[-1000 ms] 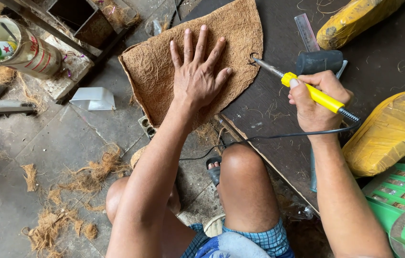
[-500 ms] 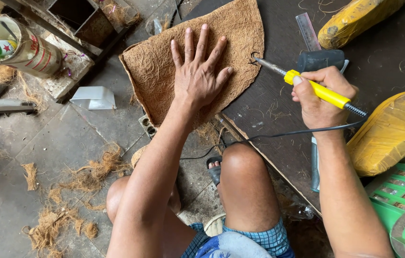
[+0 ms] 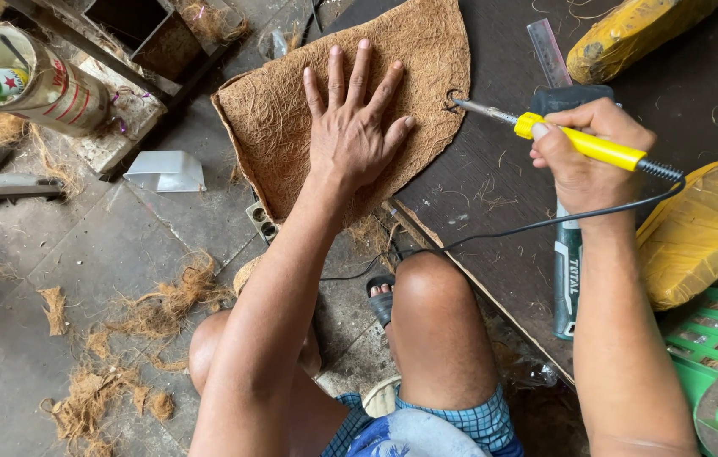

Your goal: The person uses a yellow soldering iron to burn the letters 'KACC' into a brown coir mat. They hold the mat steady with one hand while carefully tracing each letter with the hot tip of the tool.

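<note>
Head view, left hand (image 3: 357, 135) flat on coir mat (image 3: 274, 127)

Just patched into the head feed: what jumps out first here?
The left hand lies flat, fingers spread, on a brown fibre mat at top centre. To its right, the right hand grips a yellow-handled soldering iron, its metal tip at the mat's right edge. Loose fibre tufts litter the concrete floor at lower left.

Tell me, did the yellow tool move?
Yes. The yellow tool slid left; its tip now touches the mat edge, nearer the flat left hand.
</note>
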